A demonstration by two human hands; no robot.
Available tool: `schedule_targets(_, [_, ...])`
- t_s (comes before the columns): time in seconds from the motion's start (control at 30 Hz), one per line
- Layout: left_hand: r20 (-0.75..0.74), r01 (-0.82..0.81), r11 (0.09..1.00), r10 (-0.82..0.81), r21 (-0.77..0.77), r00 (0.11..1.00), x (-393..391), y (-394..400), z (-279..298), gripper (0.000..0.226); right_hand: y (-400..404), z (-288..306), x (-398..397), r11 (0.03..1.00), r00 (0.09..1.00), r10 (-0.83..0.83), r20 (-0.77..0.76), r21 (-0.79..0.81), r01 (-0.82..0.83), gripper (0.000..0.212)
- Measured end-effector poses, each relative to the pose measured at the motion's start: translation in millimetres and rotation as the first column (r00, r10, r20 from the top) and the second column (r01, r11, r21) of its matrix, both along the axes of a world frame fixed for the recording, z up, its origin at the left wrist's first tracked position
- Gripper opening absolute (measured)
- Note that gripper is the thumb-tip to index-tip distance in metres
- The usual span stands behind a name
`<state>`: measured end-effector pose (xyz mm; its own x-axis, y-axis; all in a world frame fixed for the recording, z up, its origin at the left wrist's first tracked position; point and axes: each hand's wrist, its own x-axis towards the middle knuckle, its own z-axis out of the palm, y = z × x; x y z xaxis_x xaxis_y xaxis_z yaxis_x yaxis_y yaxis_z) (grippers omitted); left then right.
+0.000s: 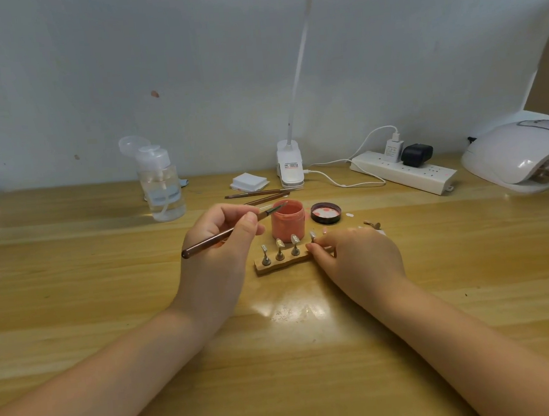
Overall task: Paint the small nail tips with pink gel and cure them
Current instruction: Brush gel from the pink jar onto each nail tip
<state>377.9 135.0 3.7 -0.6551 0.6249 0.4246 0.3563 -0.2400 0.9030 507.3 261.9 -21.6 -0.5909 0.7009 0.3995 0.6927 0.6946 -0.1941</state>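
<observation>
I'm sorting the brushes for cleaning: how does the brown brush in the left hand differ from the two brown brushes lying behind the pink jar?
The held brown brush is gripped by the left hand, raised, its tip at the open pink gel jar. The two spare brown brushes lie flat on the wooden table, untouched, beside the white pad stack. All share slim brown handles.

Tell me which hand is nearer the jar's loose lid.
Right. The right hand rests on the nail-tip stand just below the lid; the left hand holds the brush beyond the pink gel jar.
</observation>
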Motion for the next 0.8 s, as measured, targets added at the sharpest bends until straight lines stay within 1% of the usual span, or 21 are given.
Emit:
schedule_targets(0.1, [-0.027,-0.016,0.999,0.015,-0.041,1.0,-4,7,10,0.011,0,0,0,1.0,1.0,0.006,0.011,0.0,-0.006,0.035])
schedule_targets(0.17, [-0.064,-0.042,0.991,0.034,-0.125,0.997,-10,14,19,0.011,0,-1,0,1.0,1.0,0.012,0.011,0.009,-0.012,0.035])
schedule_targets(0.23, [-0.145,-0.063,0.972,0.031,-0.226,0.989,-18,24,30,0.013,-1,-1,0,0.999,1.0,0.022,0.012,0.033,-0.022,0.034])
schedule_targets(0.33, [-0.298,-0.092,0.931,-0.019,-0.354,0.954,-29,42,49,0.017,-2,-1,1,0.997,0.999,0.037,-0.006,0.062,-0.037,0.033])
schedule_targets(0.37, [-0.317,-0.101,0.914,-0.032,-0.394,0.948,-32,49,54,0.018,-3,-1,2,0.997,0.999,0.04,-0.02,0.062,-0.039,0.033])
schedule_targets(0.43, [-0.302,-0.083,0.877,-0.073,-0.473,0.95,-37,62,63,0.019,-4,-1,3,0.997,0.996,0.058,-0.061,0.064,-0.054,0.033])
schedule_targets(0.5, [-0.278,-0.059,0.842,-0.109,-0.536,0.954,-39,73,67,0.018,-7,-1,4,0.993,0.985,0.099,-0.14,0.072,-0.089,0.03])
schedule_targets(0.63, [-0.25,-0.045,0.8,-0.132,-0.598,0.959,-37,91,67,0.014,-14,0,5,0.977,0.929,0.192,-0.317,0.149,-0.151,0.017])
schedule_targets(0.67, [-0.245,-0.041,0.786,-0.143,-0.617,0.959,-37,94,66,0.011,-16,0,5,0.974,0.914,0.213,-0.346,0.148,-0.17,0.016])
schedule_targets(0.8, [-0.238,-0.041,0.702,-0.185,-0.711,0.953,-34,100,59,0.004,-18,-1,6,0.953,0.862,0.295,-0.412,0.057,-0.298,0.003])
